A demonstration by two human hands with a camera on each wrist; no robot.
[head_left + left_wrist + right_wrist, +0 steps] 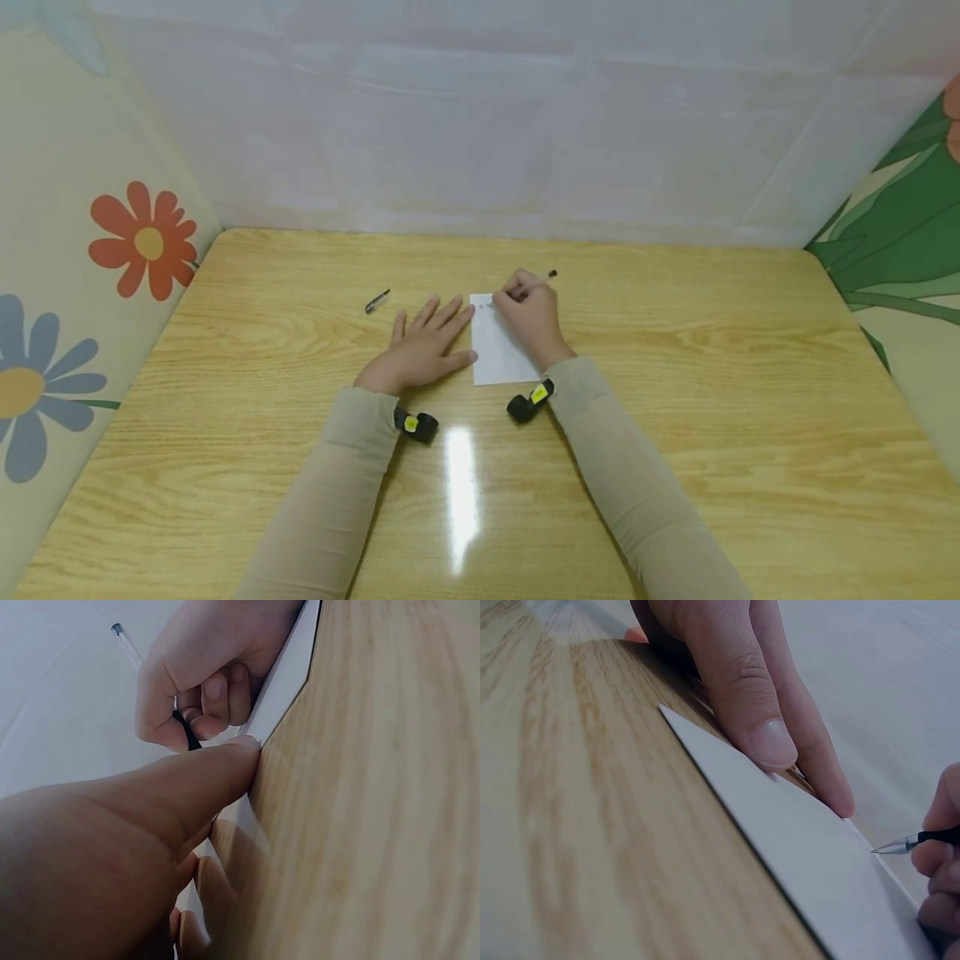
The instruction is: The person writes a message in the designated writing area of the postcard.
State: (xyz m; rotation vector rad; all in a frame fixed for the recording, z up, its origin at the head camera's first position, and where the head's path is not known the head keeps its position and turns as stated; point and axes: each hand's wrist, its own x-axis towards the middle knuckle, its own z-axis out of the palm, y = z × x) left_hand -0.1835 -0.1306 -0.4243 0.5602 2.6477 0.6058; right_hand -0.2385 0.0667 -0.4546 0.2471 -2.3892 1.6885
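A small white sheet of paper point(498, 354) lies on the table with a short line of dark marks near its top edge. My right hand point(532, 312) pinches a pen point(543, 278) with a clear barrel and black grip. In the right wrist view the metal tip of the pen point(896, 846) meets the paper point(795, 847) near its far edge. My left hand point(423, 346) lies flat with fingers spread, its thumb and index fingertips touching the paper's left edge. The left wrist view shows the thumb point(217, 769) pressing at that edge.
Left of the paper, beyond the left hand, lies a pen cap point(377, 301) with a dark clip. The wooden table point(712, 375) meets a white cloth backdrop point(480, 125) behind. Flower-patterned panels point(142, 242) stand at both sides. Each wrist wears a black camera point(416, 425).
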